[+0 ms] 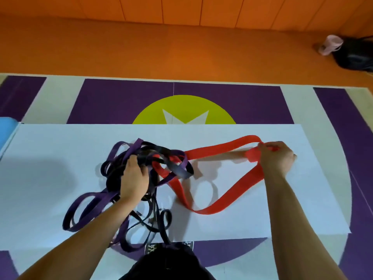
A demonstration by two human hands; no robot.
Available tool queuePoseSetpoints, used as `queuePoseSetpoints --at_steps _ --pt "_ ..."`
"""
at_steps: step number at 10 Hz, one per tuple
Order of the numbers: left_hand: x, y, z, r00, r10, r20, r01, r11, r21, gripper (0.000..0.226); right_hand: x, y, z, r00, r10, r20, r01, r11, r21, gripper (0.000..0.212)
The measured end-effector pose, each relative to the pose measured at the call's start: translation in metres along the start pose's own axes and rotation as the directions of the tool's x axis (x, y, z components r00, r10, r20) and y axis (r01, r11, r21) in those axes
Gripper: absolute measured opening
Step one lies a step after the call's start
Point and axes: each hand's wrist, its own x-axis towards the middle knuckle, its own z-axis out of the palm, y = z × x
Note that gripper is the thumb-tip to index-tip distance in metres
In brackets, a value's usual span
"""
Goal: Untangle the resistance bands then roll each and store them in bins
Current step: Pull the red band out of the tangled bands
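Left hand [134, 178] clenched over knot of narrow purple and black rubber resistance bands [131, 149], centre-left on white surface [60, 142], apparently anchoring pile. Right hand [276, 158], fingers curled round looped end of wide red rubber resistance band [222, 149], holds it out rightward, likely to draw it free; other end threaded through knot. Rolling, binning not yet begun.

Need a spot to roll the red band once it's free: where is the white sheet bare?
Bare: the white sheet left of the tangle, the strip along its far edge, and the near right corner below the red band held by the right hand. Crowded: the middle, where the left hand grips the tangle.
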Motion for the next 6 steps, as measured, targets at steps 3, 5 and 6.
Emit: queuePoseSetpoints --at_steps 3,5,6 --pt "0.049 -0.028 -0.036 0.940 -0.320 -0.115 0.304 0.942 -0.139 0.009 0.022 -0.027 -0.044 0.966 -0.001 -0.260 0.066 0.968 0.241 0.006" --pt "0.057 -0.020 -0.012 0.951 -0.300 0.080 0.303 0.953 -0.024 0.031 0.018 -0.040 -0.083 0.914 0.058 -0.402 0.093 0.934 0.346 0.015" --pt "0.048 0.004 -0.015 0.919 -0.291 0.268 0.245 0.950 0.193 0.033 0.005 -0.039 -0.104 0.908 0.027 -0.417 0.112 0.946 0.304 0.014"
